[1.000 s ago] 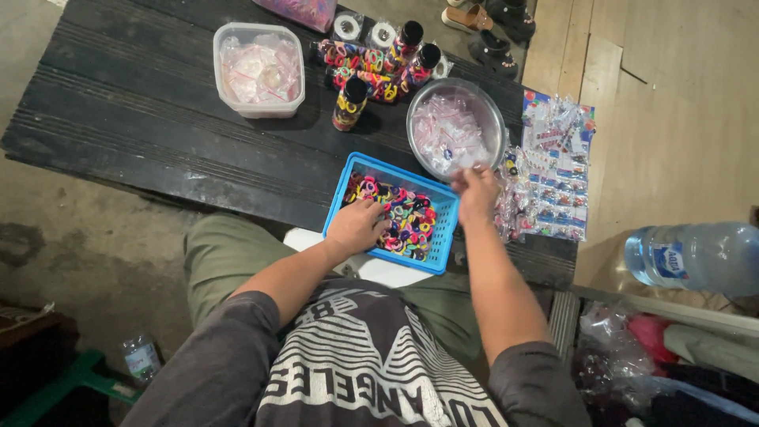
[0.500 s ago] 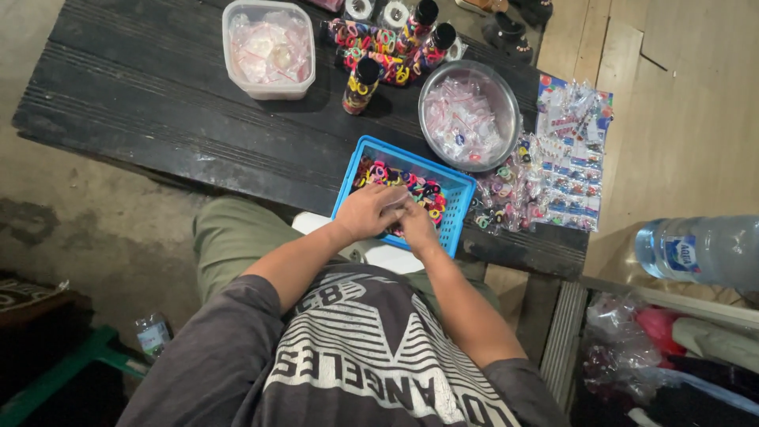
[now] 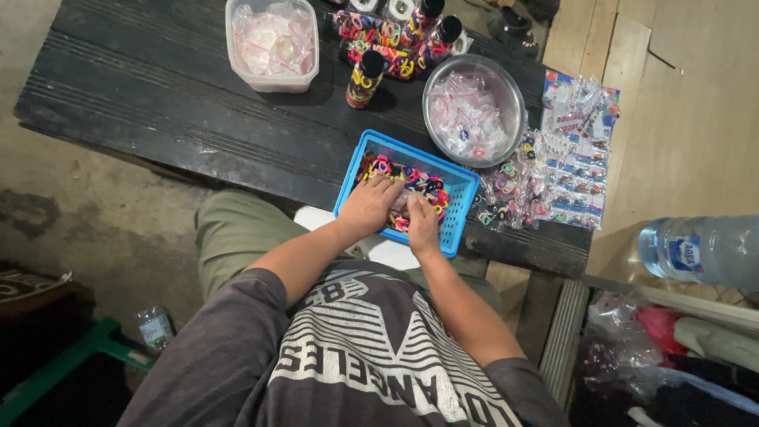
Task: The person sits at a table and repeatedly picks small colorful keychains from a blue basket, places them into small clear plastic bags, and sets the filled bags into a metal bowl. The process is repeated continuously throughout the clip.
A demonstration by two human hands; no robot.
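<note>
Both hands, left hand (image 3: 370, 207) and right hand (image 3: 422, 224), rest fingers-down in the blue basket (image 3: 462, 207) of coloured hair ties (image 3: 431, 187) at the worktop (image 3: 158, 103) edge; whether they grip any cannot be told. Sorting looks underway; next needs a pinch.

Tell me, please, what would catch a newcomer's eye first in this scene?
Probably the blue basket of bright little hair ties at the near edge of the dark table, with the left hand and right hand both dipped into it. Just beyond it sits a metal bowl of small clear bags.
</note>
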